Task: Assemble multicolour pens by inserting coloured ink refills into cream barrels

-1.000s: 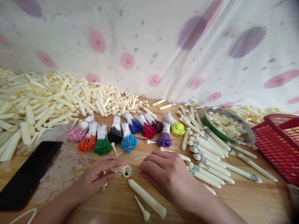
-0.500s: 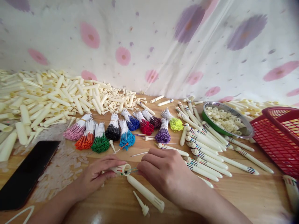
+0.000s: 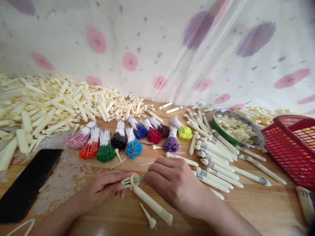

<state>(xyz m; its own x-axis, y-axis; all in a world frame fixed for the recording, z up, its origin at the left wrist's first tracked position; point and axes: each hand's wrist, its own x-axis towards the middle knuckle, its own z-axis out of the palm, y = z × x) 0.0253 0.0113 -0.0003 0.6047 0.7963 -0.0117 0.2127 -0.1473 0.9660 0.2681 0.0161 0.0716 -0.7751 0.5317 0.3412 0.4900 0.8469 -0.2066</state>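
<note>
My left hand (image 3: 104, 186) grips a short cream pen barrel (image 3: 130, 181) with coloured marks, its open end facing right. My right hand (image 3: 169, 182) pinches thin refills (image 3: 139, 179) whose ends reach into that open end. A longer cream pen body (image 3: 154, 206) and a small pointed tip piece (image 3: 149, 219) lie on the wooden table just below my hands. Bundles of coloured refills (image 3: 130, 137) sit in a row beyond my hands.
A heap of cream pen parts (image 3: 49, 105) fills the left back. Several finished pens (image 3: 216, 157) lie at the right, beside a green bowl of clips (image 3: 256, 142) and a red basket (image 3: 295, 147). A black phone (image 3: 27, 183) lies at the left.
My left hand has tilted the barrel up a little and shifted it slightly right. The right hand stays at its open end with the refills.
</note>
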